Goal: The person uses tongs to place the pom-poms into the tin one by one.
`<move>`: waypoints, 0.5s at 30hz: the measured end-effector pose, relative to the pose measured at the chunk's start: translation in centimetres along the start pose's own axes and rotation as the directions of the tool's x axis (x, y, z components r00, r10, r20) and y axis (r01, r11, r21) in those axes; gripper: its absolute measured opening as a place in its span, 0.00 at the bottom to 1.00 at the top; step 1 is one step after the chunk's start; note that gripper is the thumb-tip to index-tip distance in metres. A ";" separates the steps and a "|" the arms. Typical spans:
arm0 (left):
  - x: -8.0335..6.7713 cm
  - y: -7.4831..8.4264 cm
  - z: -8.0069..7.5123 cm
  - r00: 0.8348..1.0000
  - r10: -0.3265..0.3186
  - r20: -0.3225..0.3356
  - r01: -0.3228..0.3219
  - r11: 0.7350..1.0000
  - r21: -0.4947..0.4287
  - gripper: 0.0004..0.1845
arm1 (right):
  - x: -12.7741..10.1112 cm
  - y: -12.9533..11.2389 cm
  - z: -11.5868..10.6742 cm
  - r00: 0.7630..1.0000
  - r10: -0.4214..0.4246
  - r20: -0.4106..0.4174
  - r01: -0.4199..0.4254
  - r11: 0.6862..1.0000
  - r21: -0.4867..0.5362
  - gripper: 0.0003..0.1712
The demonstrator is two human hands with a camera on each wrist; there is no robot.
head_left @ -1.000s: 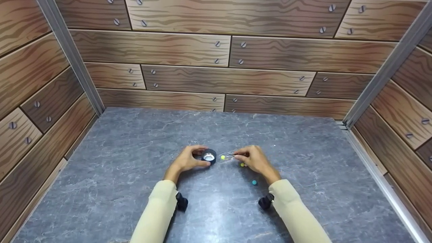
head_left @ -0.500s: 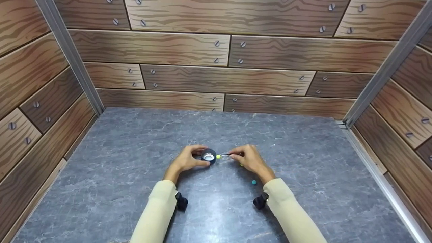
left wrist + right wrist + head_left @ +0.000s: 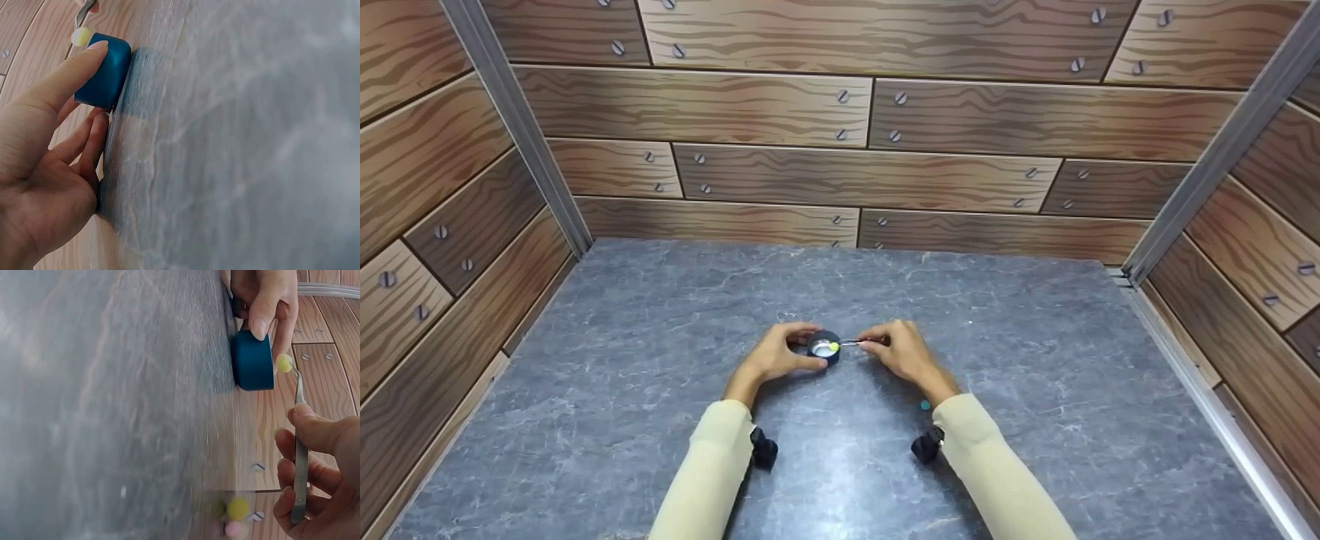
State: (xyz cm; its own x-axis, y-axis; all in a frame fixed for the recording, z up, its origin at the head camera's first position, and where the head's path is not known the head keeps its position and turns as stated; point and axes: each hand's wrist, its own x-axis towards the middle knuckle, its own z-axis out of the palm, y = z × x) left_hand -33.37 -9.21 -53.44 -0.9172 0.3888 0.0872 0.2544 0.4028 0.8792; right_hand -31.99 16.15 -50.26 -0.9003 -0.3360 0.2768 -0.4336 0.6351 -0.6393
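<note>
Two hands meet mid-table; the left hand curls thumb and fingers round the small blue cup, gripping it; at 3 o'clock of the cup the right hand pinches metal tweezers, their tips clamping a yellow ball just over the cup's rim; a teal ball lies at 5 o'clock, near the right sleeve.
</note>
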 end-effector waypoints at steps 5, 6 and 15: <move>-0.1 0.1 0.0 1.000 -0.014 -0.002 0.014 1.000 -0.002 0.32 | 0.2 -0.2 0.3 1.000 0.009 0.014 -0.009 1.000 -0.002 0.07; 0.0 0.1 -0.1 1.000 -0.017 -0.004 0.017 1.000 -0.001 0.32 | 0.3 -0.3 0.4 1.000 0.012 0.017 -0.012 1.000 -0.005 0.07; -0.1 0.2 0.0 1.000 -0.010 -0.001 0.010 1.000 0.002 0.32 | 0.4 -0.5 0.8 1.000 0.014 0.011 -0.014 1.000 -0.017 0.07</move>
State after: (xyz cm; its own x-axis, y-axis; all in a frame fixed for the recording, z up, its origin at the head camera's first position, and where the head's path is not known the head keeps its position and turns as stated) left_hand -33.27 -9.18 -53.29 -0.9200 0.3839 0.0794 0.2461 0.4080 0.8792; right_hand -32.08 15.17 -50.36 -0.9059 -0.3346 0.2595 -0.4214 0.6515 -0.6308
